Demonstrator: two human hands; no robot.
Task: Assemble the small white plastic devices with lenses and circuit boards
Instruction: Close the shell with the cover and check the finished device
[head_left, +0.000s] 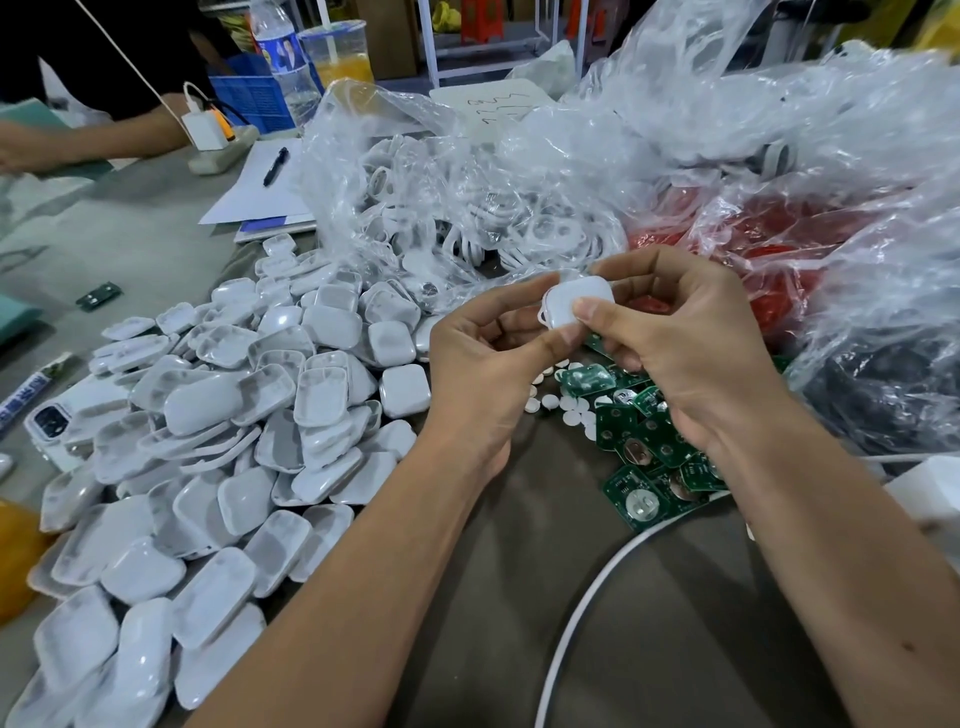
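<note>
While clear plastic bags (675, 130) bulk across the far side of the table (649, 623), a wide heap of white shells (208, 441) spreads at left. Green circuit boards (644, 457) lie under the right wrist, small white discs (550, 401) just beside them. Left hand (478, 374) and right hand (691, 353) both pinch one white device (574, 301), held above the boards, right thumb pressed on its face.

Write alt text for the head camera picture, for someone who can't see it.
Two hands, left hand and right hand, pinch a small white rounded plastic case above a dark table. A heap of white plastic shell halves lies to the left, green round-celled circuit boards beneath the right hand, crinkled clear plastic bags behind.
</note>
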